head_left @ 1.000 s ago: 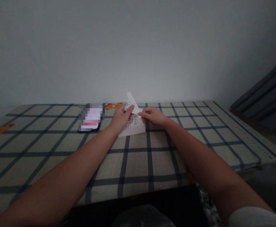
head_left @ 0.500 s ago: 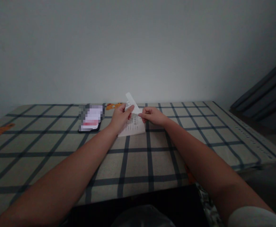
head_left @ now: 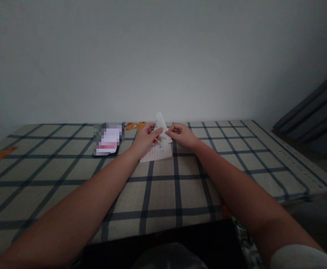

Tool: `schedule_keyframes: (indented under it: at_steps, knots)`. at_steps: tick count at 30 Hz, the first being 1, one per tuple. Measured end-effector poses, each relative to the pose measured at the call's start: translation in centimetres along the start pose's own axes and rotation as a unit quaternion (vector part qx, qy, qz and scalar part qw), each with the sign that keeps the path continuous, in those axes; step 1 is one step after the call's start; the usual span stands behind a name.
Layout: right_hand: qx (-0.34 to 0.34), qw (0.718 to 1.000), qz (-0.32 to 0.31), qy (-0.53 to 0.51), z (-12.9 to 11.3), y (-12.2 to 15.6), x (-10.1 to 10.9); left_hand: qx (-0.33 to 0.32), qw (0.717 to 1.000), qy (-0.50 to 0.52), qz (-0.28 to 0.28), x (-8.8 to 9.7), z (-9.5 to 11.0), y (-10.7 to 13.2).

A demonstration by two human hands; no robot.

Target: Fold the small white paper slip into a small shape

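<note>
Together, the left hand (head_left: 145,139) and the right hand (head_left: 182,136) pinched a folded, printed paper (head_left: 163,151) between thumbs and fingers, one strip sticking up; its lower part lay on the checked cloth (head_left: 163,195), right of a phone (head_left: 108,139).

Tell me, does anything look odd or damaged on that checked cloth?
The phone looks odd: it appears mostly as coarse square patches, smeared past its left edge. The printed paper between the left hand and right hand sticks up askew at its far end; whether folded or torn, I can't tell. Nothing looks spilled.
</note>
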State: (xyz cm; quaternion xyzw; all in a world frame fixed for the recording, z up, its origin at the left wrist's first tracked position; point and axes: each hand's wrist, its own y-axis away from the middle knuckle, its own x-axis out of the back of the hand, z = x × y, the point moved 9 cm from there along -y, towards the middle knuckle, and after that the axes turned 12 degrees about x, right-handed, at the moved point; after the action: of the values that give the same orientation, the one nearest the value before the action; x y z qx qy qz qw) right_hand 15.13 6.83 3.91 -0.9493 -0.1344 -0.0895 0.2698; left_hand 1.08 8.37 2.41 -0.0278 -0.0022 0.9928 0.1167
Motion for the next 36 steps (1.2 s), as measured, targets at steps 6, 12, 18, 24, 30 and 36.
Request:
schedule_keyframes:
  at_steps: [6,12,18,24,30,36]
  knots:
    - [0.039,0.996,-0.015,0.084,-1.3,0.3,-0.1,-0.023,0.998,0.016,0.049,1.0,0.3,-0.1]
    - [0.07,0.986,-0.046,0.142,-1.9,0.3,-0.4,-0.001,1.0,0.008,-0.002,0.0,-0.5,-0.1]
    - [0.096,0.976,-0.077,0.179,-2.4,0.3,-1.0,0.021,0.999,0.013,-0.041,-1.0,-0.5,0.3]
    - [0.115,0.973,-0.102,0.173,-2.8,0.2,-1.6,0.007,0.997,0.02,-0.069,-1.5,-0.4,0.4]
    - [0.115,0.976,-0.084,0.167,-3.0,0.3,-1.0,0.009,0.998,0.03,-0.057,-1.3,0.1,0.7]
    - [0.108,0.978,-0.056,0.167,-2.5,0.3,-0.3,0.017,0.997,0.05,-0.048,-1.1,0.1,0.8]
